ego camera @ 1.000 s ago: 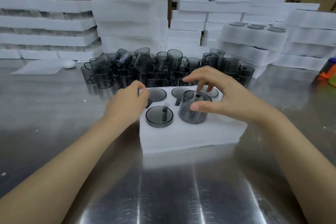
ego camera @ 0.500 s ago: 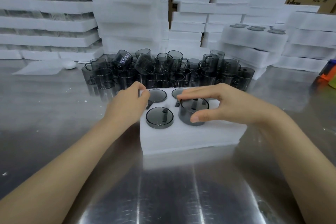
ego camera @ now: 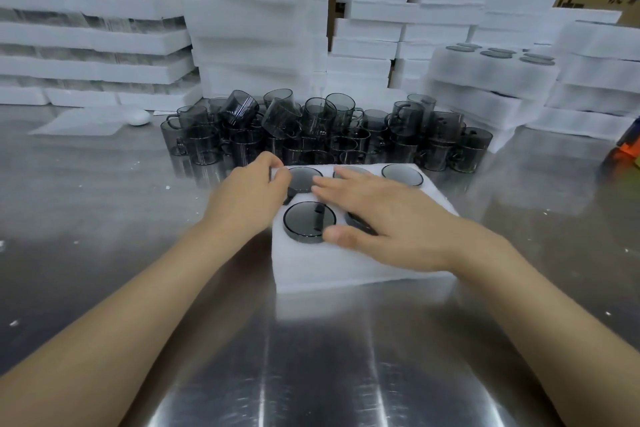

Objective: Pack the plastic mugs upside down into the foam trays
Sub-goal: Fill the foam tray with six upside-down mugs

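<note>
Stacks of white foam trays [ego camera: 249, 10] wall off the back of the steel table [ego camera: 104, 253] I'm looking down on. A crowd of loose smoky grey mugs [ego camera: 329, 135] stands just behind the foam tray [ego camera: 346, 267] in front of me. My left hand [ego camera: 249, 198] curls its fingers over the tray's far left corner and holds it. My right hand [ego camera: 384, 218] lies flat, fingers straight and close together, pressing on the near middle mug [ego camera: 355, 220], which sits sunk in its pocket with only a dark edge showing under the palm. Bottoms up in the same tray are the near left mug [ego camera: 309, 222], the far left mug [ego camera: 304, 178] and the far right mug [ego camera: 403, 174]. My fingertips half hide another between those two.
</note>
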